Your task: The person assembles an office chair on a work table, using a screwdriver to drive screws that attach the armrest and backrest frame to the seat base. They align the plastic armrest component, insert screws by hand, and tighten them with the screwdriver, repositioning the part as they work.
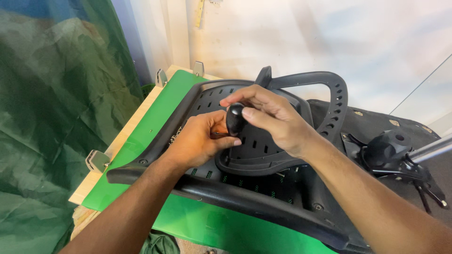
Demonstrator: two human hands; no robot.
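Observation:
A black plastic chair backrest frame [245,195] with slotted holes lies flat on a green board [160,117]. A curved black lumbar piece [325,84] rests on top of it. My right hand [275,117] holds a tool by its round black handle [235,118], fingers wrapped over the top. My left hand [200,141] is closed around the lower part of the tool just under the handle, pressed against the frame. The tool's tip is hidden by my fingers.
The green board sits on a light wooden table [117,141] with metal brackets [97,161] along its edge. A green tarp [56,117] hangs at left. A black chair mechanism with a chrome post [400,150] lies on a dark seat at right.

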